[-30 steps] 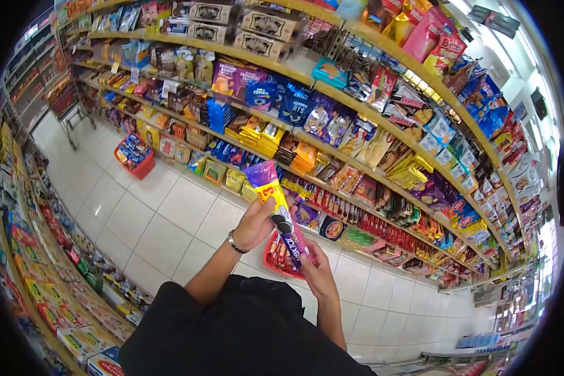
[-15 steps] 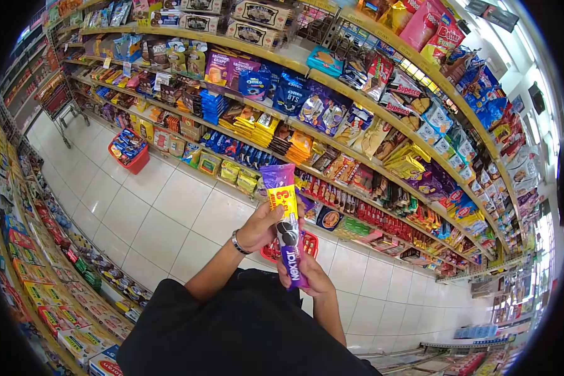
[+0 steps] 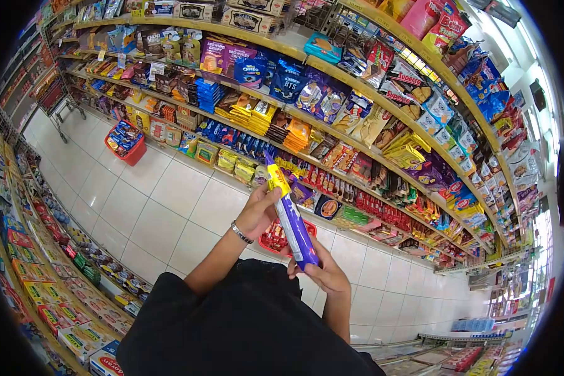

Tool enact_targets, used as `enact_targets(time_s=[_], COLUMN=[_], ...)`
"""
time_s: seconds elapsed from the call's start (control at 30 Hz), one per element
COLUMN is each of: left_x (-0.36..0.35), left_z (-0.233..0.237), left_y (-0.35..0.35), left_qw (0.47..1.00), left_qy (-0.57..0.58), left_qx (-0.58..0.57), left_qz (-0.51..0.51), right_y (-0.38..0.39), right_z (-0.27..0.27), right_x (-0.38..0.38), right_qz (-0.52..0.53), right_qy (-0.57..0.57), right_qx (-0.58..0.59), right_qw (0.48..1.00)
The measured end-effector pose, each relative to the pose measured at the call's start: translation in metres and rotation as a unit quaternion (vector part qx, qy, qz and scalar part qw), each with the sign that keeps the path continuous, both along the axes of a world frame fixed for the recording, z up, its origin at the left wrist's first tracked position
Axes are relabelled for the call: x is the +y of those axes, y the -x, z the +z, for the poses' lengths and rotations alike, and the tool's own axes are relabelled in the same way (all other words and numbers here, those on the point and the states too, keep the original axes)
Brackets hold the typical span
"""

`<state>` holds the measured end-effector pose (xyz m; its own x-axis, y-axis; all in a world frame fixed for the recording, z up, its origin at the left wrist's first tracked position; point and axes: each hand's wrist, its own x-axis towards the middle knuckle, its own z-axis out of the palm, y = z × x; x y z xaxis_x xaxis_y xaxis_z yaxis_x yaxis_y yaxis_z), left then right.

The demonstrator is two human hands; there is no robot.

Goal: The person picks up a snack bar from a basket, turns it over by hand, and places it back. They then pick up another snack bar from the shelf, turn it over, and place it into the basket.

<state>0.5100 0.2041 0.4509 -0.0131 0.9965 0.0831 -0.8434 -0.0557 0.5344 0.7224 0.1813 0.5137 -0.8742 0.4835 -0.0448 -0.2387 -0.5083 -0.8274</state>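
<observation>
A long purple snack packet [image 3: 293, 227] with a yellow label near its far end is held out over the aisle floor, its narrow side turned up. My left hand [image 3: 261, 213], a bracelet on its wrist, closes around the packet just below the yellow label. At the near end, my right hand [image 3: 326, 272] grips the packet's lower corner. Beneath the packet a red basket [image 3: 271, 243] holding red packs stands on the floor, partly covered by the packet and my hands.
Shelves [image 3: 332, 119] full of biscuits and snacks curve along the far side. A second red basket [image 3: 133, 156] with blue packs stands on the floor tiles [image 3: 163, 219]. A wheeled cart [image 3: 59, 103] is at the left. More stocked shelves [image 3: 62, 282] line the near left.
The packet has been rolled from its printed front onto its narrow purple side, and its near end has swung slightly right. My right hand has shifted right with it.
</observation>
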Motion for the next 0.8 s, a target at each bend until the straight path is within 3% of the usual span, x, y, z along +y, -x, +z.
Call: enact_targets(time_s=[0.07, 0.27, 0.33, 0.53, 0.6, 0.67, 0.73, 0.8], left_x=[0.006, 0.004, 0.006, 0.007, 0.007, 0.005, 0.001, -0.004], left_z=[-0.01, -0.022, -0.024, -0.037, -0.036, -0.044, -0.051, -0.062], left_y=[0.0, 0.001, 0.002, -0.007, -0.01, -0.016, -0.024, -0.034], left_qw=[0.996, 0.995, 0.991, 0.989, 0.988, 0.986, 0.969, 0.964], left_qy=[0.043, 0.084, 0.113, 0.12, 0.127, 0.123, 0.131, 0.129], left_qx=[0.022, 0.059, 0.022, 0.073, 0.021, 0.037, 0.057, 0.054], left_qz=[0.074, 0.019, -0.065, -0.035, -0.087, -0.11, -0.202, -0.226], right_y=[-0.003, -0.019, -0.03, -0.05, -0.053, -0.05, -0.048, -0.052], right_z=[0.004, 0.006, 0.012, 0.015, 0.019, 0.02, 0.019, 0.014], right_x=[0.001, 0.01, 0.015, 0.021, 0.025, 0.027, 0.032, 0.035], right_qz=[-0.098, -0.257, -0.319, -0.478, -0.537, -0.559, -0.617, -0.616], right_qy=[-0.162, -0.168, -0.194, -0.206, -0.228, -0.231, -0.256, -0.256], right_qx=[-0.151, -0.219, -0.241, -0.182, -0.17, -0.158, -0.131, -0.13], right_qw=[0.97, 0.926, 0.896, 0.834, 0.794, 0.78, 0.733, 0.734])
